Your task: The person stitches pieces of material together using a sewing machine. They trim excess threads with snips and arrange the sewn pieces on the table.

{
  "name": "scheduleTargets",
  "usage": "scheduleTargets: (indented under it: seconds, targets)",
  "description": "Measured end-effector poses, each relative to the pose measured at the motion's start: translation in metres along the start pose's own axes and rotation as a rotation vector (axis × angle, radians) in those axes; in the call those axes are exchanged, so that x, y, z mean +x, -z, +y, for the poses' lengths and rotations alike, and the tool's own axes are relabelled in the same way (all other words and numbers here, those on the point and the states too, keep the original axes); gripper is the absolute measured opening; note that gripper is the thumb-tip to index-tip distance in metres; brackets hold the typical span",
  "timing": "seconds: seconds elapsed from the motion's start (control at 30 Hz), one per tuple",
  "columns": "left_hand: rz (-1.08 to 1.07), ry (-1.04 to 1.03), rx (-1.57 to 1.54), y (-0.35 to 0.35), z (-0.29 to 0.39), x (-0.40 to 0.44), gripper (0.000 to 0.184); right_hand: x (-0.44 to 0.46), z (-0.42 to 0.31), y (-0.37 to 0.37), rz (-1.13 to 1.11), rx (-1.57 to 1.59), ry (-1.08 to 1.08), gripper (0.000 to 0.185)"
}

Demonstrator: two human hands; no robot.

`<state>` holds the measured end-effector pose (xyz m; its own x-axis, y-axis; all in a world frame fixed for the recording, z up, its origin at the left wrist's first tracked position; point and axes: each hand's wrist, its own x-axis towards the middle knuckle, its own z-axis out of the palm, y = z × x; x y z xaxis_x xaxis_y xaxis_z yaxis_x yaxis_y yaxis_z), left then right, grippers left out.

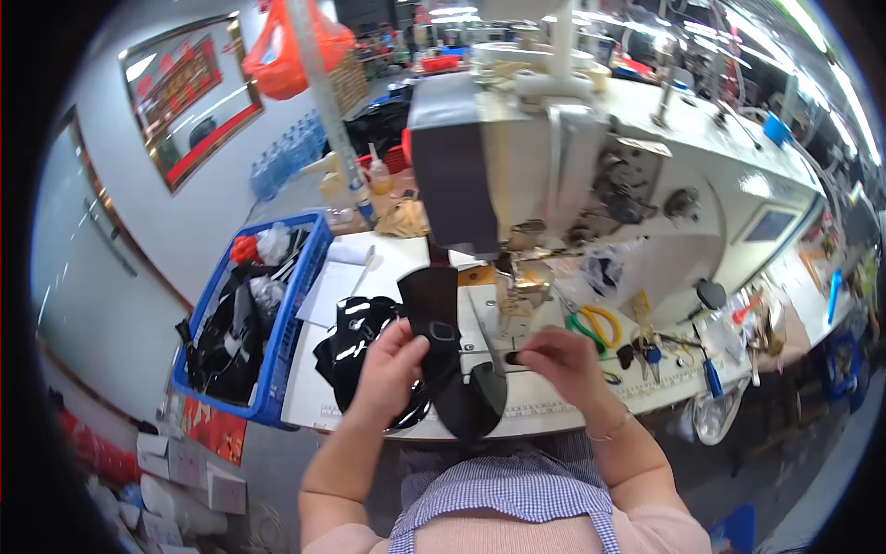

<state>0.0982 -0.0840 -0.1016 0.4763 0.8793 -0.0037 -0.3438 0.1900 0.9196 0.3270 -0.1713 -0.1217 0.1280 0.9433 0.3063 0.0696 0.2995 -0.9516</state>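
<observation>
In front of the sewing machine (637, 166), my left hand (389, 369) grips a dark, shiny shoe-upper-like piece (472, 406) by its left edge. A small buckle (443, 330) sits on its upper strip. The piece hangs over the table's front edge. To its right, the fingertips of my right hand (558, 362) are pinched on a small dark piece (514, 357), too small to name. Glossy black pieces (355, 337) lie in a pile beside my left hand, partly hidden by it. Just above the hands is the machine's needle area (521, 282).
A blue crate (277, 369) of black scraps and plastic bags stands at the left. Green- and yellow-handled scissors (600, 325) and a blue-handled screwdriver (711, 377) lie on the right. White paper (330, 288) rests behind the black pile. A red bag (295, 51) hangs from a pole.
</observation>
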Motion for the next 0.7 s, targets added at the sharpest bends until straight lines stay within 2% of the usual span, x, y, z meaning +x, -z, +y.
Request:
scheduleTargets:
  seconds: [0.03, 0.13, 0.23, 0.4, 0.5, 0.63, 0.7]
  targets:
    - [-0.037, -0.007, -0.023, -0.001, -0.024, 0.001, 0.02, 0.003, -0.004, -0.008, -0.052, -0.075, 0.024, 0.012]
    - [-0.076, -0.029, -0.128, -0.022, -0.051, -0.012, 0.02, 0.012, 0.005, -0.026, 0.044, -0.133, 0.241, 0.012]
    - [-0.095, -0.013, -0.192, -0.032, -0.055, -0.019, 0.021, 0.006, 0.004, -0.022, 0.014, -0.119, -0.039, 0.015]
    - [-0.133, 0.008, -0.124, -0.023, -0.059, -0.016, 0.02, 0.001, 0.005, -0.023, 0.02, -0.158, -0.094, 0.016]
    - [-0.076, -0.138, 0.21, -0.018, -0.065, -0.005, 0.016, -0.001, 0.005, -0.025, 0.03, -0.183, -0.113, 0.017]
    - [0.002, -0.103, 0.055, -0.018, -0.072, 0.0, 0.012, -0.005, 0.021, -0.027, 0.117, -0.004, -0.139, 0.018]
    - [0.017, -0.118, 0.028, -0.016, -0.078, 0.001, 0.012, -0.008, 0.025, -0.024, 0.004, 0.085, -0.217, 0.019]
